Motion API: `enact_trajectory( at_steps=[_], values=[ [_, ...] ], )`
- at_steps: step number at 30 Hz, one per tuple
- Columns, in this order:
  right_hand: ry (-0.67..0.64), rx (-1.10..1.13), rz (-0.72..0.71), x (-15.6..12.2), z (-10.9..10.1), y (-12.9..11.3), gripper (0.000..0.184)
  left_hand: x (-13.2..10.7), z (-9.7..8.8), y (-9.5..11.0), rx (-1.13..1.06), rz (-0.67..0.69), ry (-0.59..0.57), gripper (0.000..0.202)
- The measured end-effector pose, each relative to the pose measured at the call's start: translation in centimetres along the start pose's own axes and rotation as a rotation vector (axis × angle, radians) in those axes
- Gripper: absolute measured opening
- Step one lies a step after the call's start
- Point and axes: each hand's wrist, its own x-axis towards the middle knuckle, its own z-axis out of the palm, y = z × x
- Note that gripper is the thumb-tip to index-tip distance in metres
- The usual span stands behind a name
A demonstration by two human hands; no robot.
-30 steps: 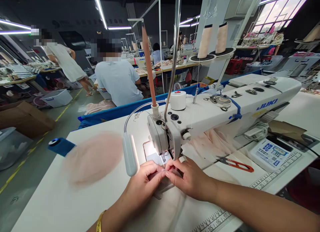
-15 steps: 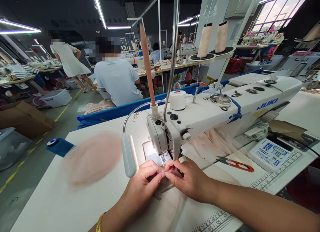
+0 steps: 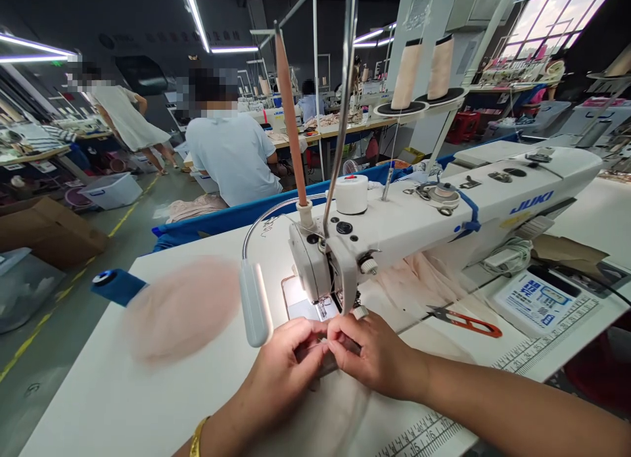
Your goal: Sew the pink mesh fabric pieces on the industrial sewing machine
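Note:
Just in front of the needle of a white sewing machine (image 3: 419,210), my two hands meet fingertip to fingertip. My left hand (image 3: 290,358) is closed in a pinch on sheer pale fabric (image 3: 340,404), which hangs down over the table edge side toward me. Thumb and fingers of my right hand (image 3: 369,348) pinch the same fabric close beside the left thumb. The exact edge being held is mostly covered by my fingers. The lit presser foot (image 3: 325,308) stands right behind my fingertips.
Left of the machine lie a sheer pink fabric piece (image 3: 182,312) and a blue thread cone (image 3: 116,287). A lamp (image 3: 255,306) hangs beside my left hand. Orange thread snips (image 3: 466,321) and a white box (image 3: 535,299) lie at right. A seated co-worker (image 3: 231,154) is beyond.
My fingertips have shifted slightly on the fabric, with the left hand's fingers a little more curled. Behind, a walking person has moved left.

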Motion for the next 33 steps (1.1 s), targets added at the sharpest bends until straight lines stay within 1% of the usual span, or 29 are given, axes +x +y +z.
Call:
enact_trajectory(
  at_steps=[4,6,8,11,14,17,20,24,26,29,33],
  values=[
    [-0.011,0.044,0.036,-0.02,-0.06,0.10,0.010,0.16,0.17,0.58,-0.209,-0.121,-0.108,0.025],
    [-0.008,0.062,0.050,-0.01,-0.05,0.14,0.010,0.21,0.28,0.67,-0.287,-0.172,-0.125,0.024],
    [0.007,0.063,0.065,-0.02,-0.01,0.11,0.011,0.21,0.39,0.62,-0.337,-0.216,-0.124,0.023],
    [0.020,0.059,0.111,-0.05,0.01,-0.04,0.013,0.11,0.57,0.40,-0.386,-0.242,-0.112,0.023],
    [-0.004,0.058,0.158,-0.03,-0.03,-0.20,0.014,-0.02,0.71,0.23,-0.416,-0.259,-0.090,0.025],
    [-0.023,0.061,0.191,0.06,0.01,-0.25,0.015,-0.04,0.82,0.26,-0.401,-0.251,-0.065,0.031],
    [-0.017,0.071,0.189,0.04,0.16,-0.19,0.015,0.03,0.84,0.53,-0.387,-0.241,-0.033,0.029],
    [0.000,0.080,0.178,-0.16,0.32,-0.07,0.017,0.09,0.74,0.99,-0.459,-0.271,-0.095,0.036],
    [0.008,0.078,0.172,-0.23,0.32,-0.03,0.018,0.10,0.73,1.08,-0.485,-0.296,-0.104,0.039],
    [0.015,0.078,0.173,-0.21,0.29,-0.02,0.017,0.13,0.84,1.08,-0.508,-0.344,-0.075,0.042],
    [0.018,0.066,0.191,-0.07,0.28,-0.09,0.017,0.16,1.02,1.01,-0.507,-0.372,-0.050,0.045]
  ],
)
